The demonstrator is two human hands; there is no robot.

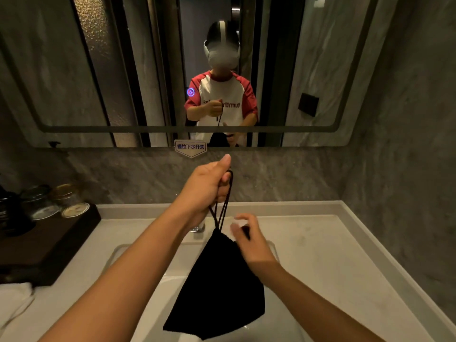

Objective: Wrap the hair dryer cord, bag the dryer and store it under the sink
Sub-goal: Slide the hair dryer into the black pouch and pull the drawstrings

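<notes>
One sign (190, 146) under the mirror (74, 70) reads "提拉下水开关". Black drawstring bag (217, 287) hangs bulging over the sink (138, 253), its cords (223, 206) clenched in the left hand (207, 186); right hand (249, 240) pinches the bag's cinched neck.

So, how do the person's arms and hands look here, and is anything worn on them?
Both forearms are bare up to the frame edge. The left hand and right hand wear no gloves, watch or rings that I can see. In the mirror, the short sleeves are red on a white T-shirt.
</notes>
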